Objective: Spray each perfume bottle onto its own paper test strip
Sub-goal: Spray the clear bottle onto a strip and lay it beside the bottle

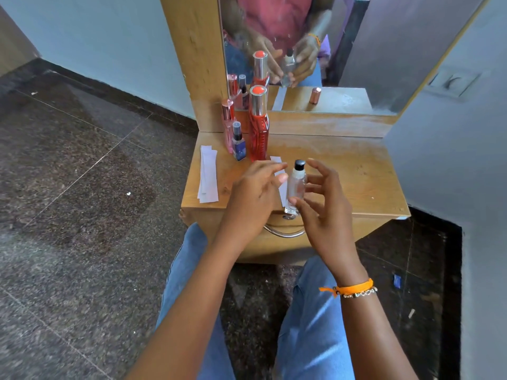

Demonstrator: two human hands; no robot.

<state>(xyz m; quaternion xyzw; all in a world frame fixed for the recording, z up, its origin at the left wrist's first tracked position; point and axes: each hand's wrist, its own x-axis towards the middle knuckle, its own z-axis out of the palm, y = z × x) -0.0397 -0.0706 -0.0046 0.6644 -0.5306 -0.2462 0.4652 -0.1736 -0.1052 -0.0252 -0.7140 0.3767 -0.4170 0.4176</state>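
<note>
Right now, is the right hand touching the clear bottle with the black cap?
Touching. The head view shows the right hand with fingers pressed against the lower side of the clear bottle.

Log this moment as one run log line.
right hand: holds clear bottle | left hand: beside it | test strip: on table

a wooden dressing table is standing in a corner, its mirror leaning up behind the top. a curved metal drawer handle is hanging on the front. dark speckled floor tiles are spreading to the left, and a small blue scrap, perhaps a wrapper, is lying at right.
</note>
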